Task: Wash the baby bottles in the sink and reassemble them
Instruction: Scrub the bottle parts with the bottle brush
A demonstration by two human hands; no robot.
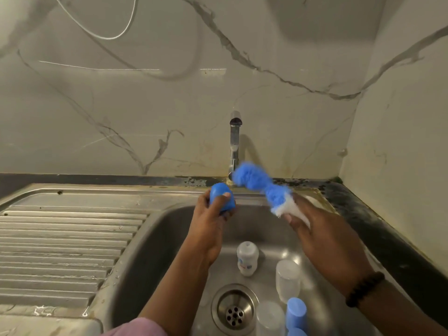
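Sink [155,229]: basin holds bottles [247,258] beside drain [234,310]. Left hand [211,219] grips blue cap [221,200]; right hand [322,236] grips brush [257,183] above the back rim.

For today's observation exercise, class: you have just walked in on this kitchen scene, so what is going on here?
A person is washing baby bottle parts over a steel sink. The left hand holds a blue cap; the right hand holds a blue and white bottle brush, blurred. In the basin near the drain are a bottle, clear parts and another blue cap. No water shows at the tap.
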